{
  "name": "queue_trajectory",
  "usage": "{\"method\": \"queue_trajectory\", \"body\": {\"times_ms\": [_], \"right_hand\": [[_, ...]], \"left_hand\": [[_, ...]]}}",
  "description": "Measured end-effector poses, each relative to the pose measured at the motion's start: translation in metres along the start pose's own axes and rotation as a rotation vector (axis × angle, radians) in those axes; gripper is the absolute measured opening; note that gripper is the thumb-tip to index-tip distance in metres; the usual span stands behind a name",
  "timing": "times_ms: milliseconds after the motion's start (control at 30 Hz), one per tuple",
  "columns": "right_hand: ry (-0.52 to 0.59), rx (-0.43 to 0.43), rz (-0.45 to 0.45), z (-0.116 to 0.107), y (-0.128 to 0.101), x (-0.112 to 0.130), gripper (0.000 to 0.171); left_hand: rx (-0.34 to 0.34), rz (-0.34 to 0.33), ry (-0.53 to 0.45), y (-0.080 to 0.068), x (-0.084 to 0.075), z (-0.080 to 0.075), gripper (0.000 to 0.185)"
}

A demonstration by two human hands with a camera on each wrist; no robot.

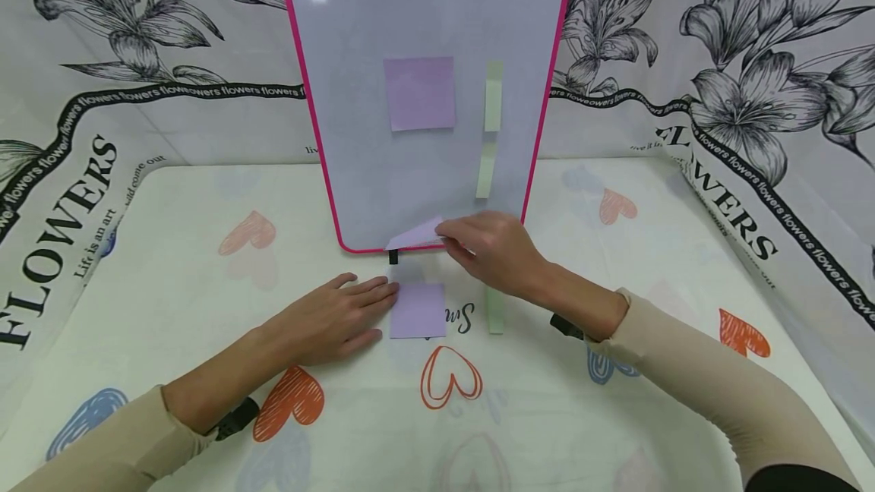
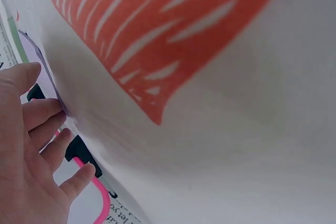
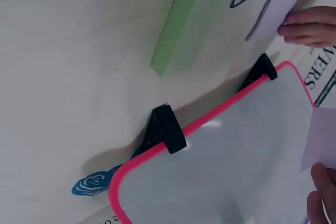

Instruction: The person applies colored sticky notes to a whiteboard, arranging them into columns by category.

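My right hand [image 1: 492,253] pinches a loose purple sticky note [image 1: 415,234] by its right end, close over the whiteboard's lower edge. In the right wrist view that note [image 3: 317,137] hangs from the fingertips [image 3: 320,174]. A purple sticky note pad [image 1: 418,316] lies on the table below the board. My left hand [image 1: 342,317] rests at the pad's left edge with its fingers extended. Standing behind the hands is the whiteboard [image 1: 355,97] with a pink frame. It carries a purple note [image 1: 420,93] in the middle and two pale green strips [image 1: 493,105] at the right.
A green sticky note pad [image 3: 178,24] lies on the table to the right of the purple pad. Black feet [image 3: 170,129] hold the board's bottom edge. The tablecloth [image 1: 547,401] has printed hearts, and a flower-patterned cloth [image 1: 171,127] hangs behind.
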State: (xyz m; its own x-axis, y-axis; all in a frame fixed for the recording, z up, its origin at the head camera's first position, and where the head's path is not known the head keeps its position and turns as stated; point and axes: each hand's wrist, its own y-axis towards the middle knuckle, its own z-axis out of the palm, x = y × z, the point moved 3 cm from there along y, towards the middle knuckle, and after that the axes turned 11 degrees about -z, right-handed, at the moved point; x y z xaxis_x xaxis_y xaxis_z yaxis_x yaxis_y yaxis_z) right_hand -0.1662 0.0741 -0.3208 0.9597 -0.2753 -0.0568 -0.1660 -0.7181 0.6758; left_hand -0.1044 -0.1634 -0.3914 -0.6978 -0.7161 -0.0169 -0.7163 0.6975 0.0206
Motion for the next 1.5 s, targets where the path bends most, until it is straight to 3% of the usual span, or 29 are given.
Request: {"method": "queue_trajectory", "body": {"times_ms": [267, 567, 1000, 1500], "right_hand": [[-0.157, -0.134, -0.092, -0.007, 0.009, -0.008, 0.012], [-0.195, -0.221, -0.059, -0.015, 0.016, -0.024, 0.013], [-0.213, -0.273, -0.020, -0.009, 0.026, -0.036, 0.015], [-0.226, -0.244, -0.003, 0.001, 0.026, -0.044, 0.015]], "left_hand": [[0.005, 0.001, 0.006, 0.000, 0.000, 0.001, 0.054], [0.008, 0.005, -0.001, 0.000, 0.000, 0.000, 0.053], [-0.005, 0.021, 0.018, 0.001, 0.000, 0.000, 0.053], [-0.002, 0.017, 0.028, 0.002, 0.000, 0.000, 0.054]]}}
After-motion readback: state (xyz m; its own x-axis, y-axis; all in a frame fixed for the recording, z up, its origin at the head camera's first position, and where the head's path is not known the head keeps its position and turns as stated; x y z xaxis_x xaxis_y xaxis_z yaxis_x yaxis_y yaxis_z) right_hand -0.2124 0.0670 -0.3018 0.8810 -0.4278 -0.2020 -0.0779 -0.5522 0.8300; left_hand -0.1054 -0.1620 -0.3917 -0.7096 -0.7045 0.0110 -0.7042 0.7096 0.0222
